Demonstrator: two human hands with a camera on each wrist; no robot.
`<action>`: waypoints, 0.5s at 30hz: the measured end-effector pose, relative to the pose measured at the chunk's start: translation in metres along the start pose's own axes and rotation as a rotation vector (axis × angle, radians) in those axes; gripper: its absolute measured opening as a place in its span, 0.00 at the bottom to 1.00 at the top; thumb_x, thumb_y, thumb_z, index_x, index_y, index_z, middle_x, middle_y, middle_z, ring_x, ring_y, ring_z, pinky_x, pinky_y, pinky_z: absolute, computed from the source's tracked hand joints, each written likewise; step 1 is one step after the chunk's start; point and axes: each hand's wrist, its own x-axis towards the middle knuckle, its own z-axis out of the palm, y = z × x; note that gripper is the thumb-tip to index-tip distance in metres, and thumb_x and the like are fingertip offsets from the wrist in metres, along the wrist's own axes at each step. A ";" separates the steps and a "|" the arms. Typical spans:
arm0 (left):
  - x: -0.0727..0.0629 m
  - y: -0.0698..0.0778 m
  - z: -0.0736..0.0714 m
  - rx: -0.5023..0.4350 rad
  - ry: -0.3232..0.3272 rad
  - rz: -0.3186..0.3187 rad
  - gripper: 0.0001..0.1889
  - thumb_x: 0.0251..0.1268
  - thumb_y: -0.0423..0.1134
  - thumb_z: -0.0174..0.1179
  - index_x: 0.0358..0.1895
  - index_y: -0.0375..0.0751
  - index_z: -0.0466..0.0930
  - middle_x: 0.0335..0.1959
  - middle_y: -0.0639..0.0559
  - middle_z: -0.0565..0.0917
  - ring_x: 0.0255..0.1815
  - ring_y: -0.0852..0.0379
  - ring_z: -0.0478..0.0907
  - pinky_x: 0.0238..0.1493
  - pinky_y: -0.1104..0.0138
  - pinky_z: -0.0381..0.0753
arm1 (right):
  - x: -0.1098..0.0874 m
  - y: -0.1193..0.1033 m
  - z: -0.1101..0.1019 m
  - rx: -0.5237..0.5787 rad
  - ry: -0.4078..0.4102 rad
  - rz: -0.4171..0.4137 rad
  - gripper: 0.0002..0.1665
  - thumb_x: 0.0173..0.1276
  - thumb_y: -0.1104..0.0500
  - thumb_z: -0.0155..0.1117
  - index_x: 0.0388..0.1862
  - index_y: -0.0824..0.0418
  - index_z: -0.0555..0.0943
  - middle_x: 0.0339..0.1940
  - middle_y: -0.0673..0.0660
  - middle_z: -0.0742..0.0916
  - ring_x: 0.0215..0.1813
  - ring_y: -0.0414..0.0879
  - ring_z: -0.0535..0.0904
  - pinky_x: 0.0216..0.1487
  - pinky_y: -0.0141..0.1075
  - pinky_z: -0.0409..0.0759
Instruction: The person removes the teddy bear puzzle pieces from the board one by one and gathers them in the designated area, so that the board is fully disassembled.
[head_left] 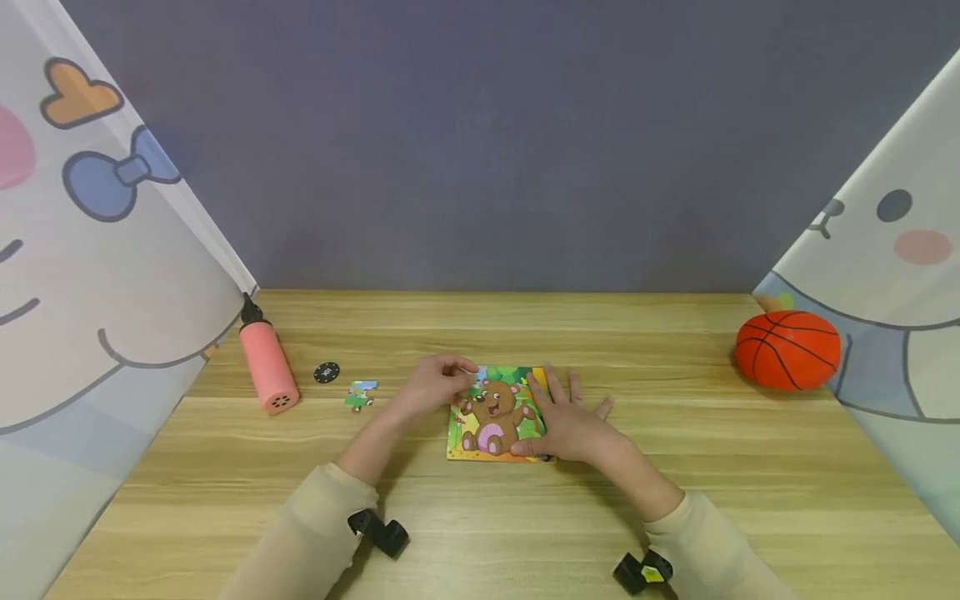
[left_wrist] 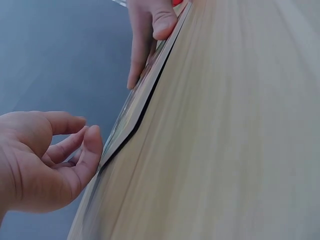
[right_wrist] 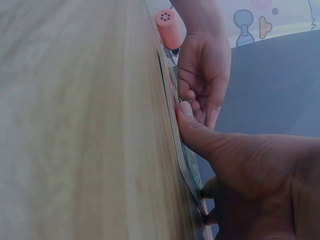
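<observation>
A jigsaw puzzle board (head_left: 497, 421) with a brown bear picture lies on the table. My right hand (head_left: 573, 429) rests on its right side with fingers spread, the thumb along the lower edge. At the upper left corner is my left hand (head_left: 437, 385), its fingers curled and their tips right at the board. In the left wrist view the left hand (left_wrist: 50, 162) has thumb and fingertips close together; I cannot tell if a small piece is between them. The right hand's thumb (right_wrist: 192, 122) presses on the board in the right wrist view.
Loose jigsaw pieces (head_left: 361, 395) lie left of the board, with a black round chip (head_left: 327, 372) beyond them. A pink hand pump (head_left: 268, 367) lies farther left. At the far right sits a red basketball-patterned ball (head_left: 787, 350). A grey wall (head_left: 495, 150) stands behind the table.
</observation>
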 end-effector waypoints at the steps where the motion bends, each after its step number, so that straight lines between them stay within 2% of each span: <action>1: 0.001 0.000 0.002 -0.004 -0.005 0.003 0.12 0.71 0.31 0.61 0.53 0.31 0.81 0.35 0.42 0.80 0.29 0.53 0.78 0.33 0.64 0.84 | 0.000 0.000 0.000 -0.004 0.000 0.001 0.70 0.56 0.25 0.68 0.85 0.53 0.45 0.84 0.62 0.42 0.79 0.71 0.31 0.55 0.86 0.34; 8: 0.003 0.001 0.011 0.010 -0.019 0.012 0.13 0.69 0.30 0.61 0.53 0.28 0.80 0.34 0.40 0.81 0.26 0.53 0.78 0.29 0.65 0.82 | 0.001 -0.001 0.001 -0.021 0.001 0.003 0.70 0.56 0.25 0.68 0.85 0.54 0.46 0.84 0.62 0.42 0.79 0.72 0.32 0.55 0.86 0.35; 15: 0.006 0.001 0.014 0.083 0.011 -0.018 0.11 0.69 0.29 0.62 0.52 0.29 0.82 0.33 0.43 0.83 0.27 0.55 0.79 0.31 0.65 0.83 | 0.002 0.000 0.001 -0.025 0.005 0.001 0.70 0.56 0.25 0.68 0.85 0.53 0.45 0.84 0.62 0.42 0.79 0.72 0.32 0.55 0.86 0.35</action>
